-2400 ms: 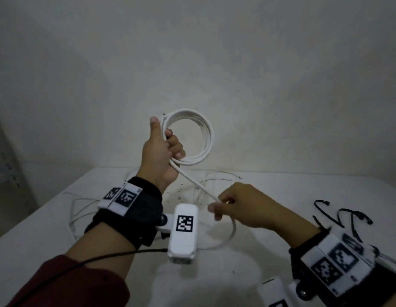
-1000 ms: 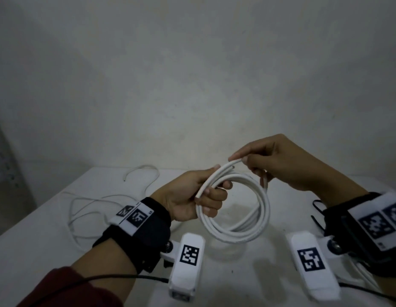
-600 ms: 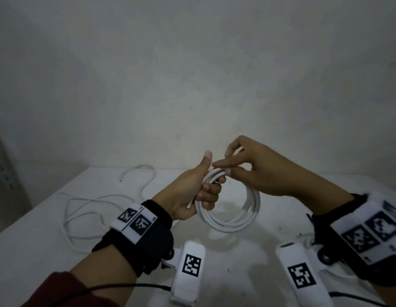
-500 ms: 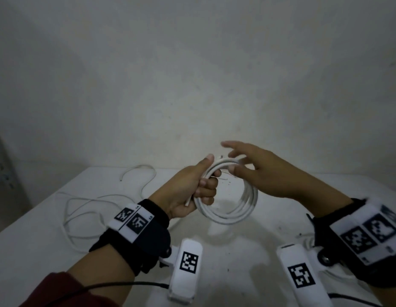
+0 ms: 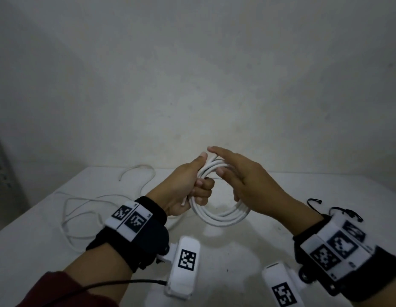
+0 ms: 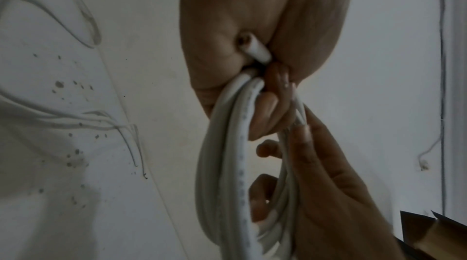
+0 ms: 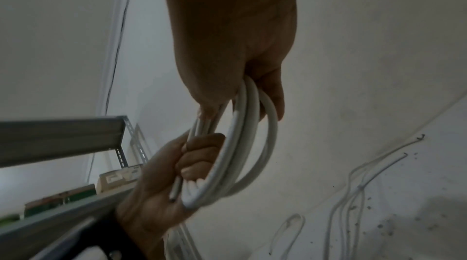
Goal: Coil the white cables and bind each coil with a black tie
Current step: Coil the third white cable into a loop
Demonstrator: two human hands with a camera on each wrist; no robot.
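Left grip: left hand [image 5: 186, 185] closed round one side of the white cable coil [image 5: 221, 214], fingers curled over the bundled loops, thumb lying along the top of them.
Right grip: right hand [image 5: 243, 182] on the opposite side of the coil; in the right wrist view its fingers [image 7: 271, 92] hook through the loops and hold them, while in the head view the forefinger points out straight over the top of the coil.
Coil position: held in the air between both hands, above the table [image 5: 248, 247], roughly upright, with several turns lying side by side.
Cable end: a short cut end [image 6: 255, 50] sticks out of the left fist at the heel of the palm, seen in the left wrist view.
Loose cables: more white cables [image 5: 86, 209] lie uncoiled on the table to the left of the hands, well apart from the coil.
Black ties: black ties [image 5: 314, 201] lie on the table at the right, behind the right wrist, partly hidden by the wristband.
Binding: no tie shows round the held coil.
Background: a metal shelf [image 7: 60, 136] shows in the right wrist view.
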